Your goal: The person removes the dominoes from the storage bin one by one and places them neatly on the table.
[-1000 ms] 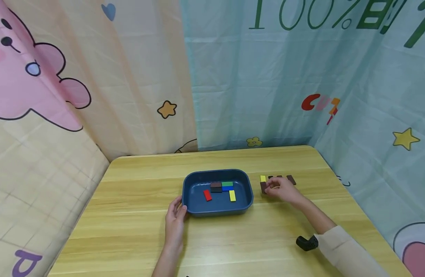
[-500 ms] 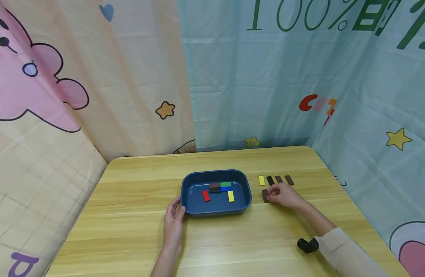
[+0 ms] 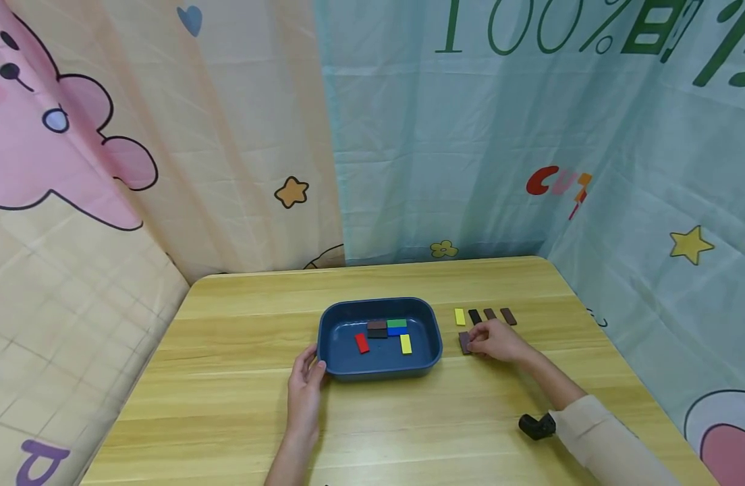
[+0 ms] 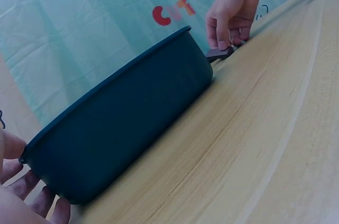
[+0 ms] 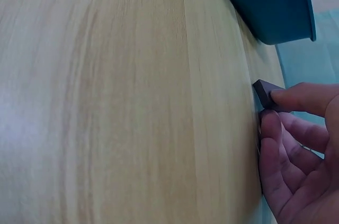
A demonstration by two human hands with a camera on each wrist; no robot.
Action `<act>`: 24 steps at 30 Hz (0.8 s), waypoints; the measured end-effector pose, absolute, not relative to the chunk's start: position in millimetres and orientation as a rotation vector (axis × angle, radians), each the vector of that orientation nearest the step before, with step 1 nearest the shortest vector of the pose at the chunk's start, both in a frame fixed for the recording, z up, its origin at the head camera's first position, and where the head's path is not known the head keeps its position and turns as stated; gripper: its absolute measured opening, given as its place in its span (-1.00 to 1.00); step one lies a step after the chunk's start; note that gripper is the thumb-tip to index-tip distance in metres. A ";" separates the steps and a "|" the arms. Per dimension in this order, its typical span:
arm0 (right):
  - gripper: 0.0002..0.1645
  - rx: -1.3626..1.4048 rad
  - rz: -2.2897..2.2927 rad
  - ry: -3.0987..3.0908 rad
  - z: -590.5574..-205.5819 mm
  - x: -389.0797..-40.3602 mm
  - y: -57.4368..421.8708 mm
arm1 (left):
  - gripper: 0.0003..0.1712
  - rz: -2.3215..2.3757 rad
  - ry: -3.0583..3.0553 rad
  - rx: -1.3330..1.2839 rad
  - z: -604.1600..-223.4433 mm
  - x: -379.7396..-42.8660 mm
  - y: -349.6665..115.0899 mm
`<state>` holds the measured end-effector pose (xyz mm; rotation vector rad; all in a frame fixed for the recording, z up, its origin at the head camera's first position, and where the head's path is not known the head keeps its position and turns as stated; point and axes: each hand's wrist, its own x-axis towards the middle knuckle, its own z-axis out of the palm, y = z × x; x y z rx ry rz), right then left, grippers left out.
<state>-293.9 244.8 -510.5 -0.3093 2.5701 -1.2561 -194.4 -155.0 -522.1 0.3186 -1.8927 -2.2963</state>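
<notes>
In the head view my left hand [image 3: 304, 391] holds the near left corner of a dark blue plastic tray [image 3: 380, 374]. The left wrist view shows its thumb at the rim and the other fingers against the outer wall. Inside the tray lie a red block [image 3: 362, 343], a yellow block [image 3: 405, 344] and brown, black, green and blue blocks side by side. To the right of the tray, my right hand [image 3: 499, 341] pinches a dark brown rectangular block [image 5: 269, 92] between thumb and fingers, close over the table. Its fingers partly hide the block.
Behind the right hand, a yellow block [image 3: 460, 316], a black block [image 3: 474, 316] and two brown blocks [image 3: 509, 316] stand in a row on the wooden table [image 3: 227, 378]. A black device [image 3: 536, 426] sits at the right wrist. Printed curtains [image 3: 439, 155] hang along the table's back and sides.
My right hand has brought the dark brown block a little nearer to me, away from the row, and has stayed almost still over the last half second. Left hand and tray keep their place.
</notes>
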 end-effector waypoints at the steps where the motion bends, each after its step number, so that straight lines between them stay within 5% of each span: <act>1: -0.86 -0.309 -1.257 2.573 -509.8 -293.6 244.8 | -0.48 -2.295 -1.894 0.320 -521.7 -194.1 -155.0; 24: -0.87 -0.337 -1.099 2.809 -509.9 -289.6 240.1 | -0.48 -2.282 -1.894 0.303 -519.6 -192.4 -154.1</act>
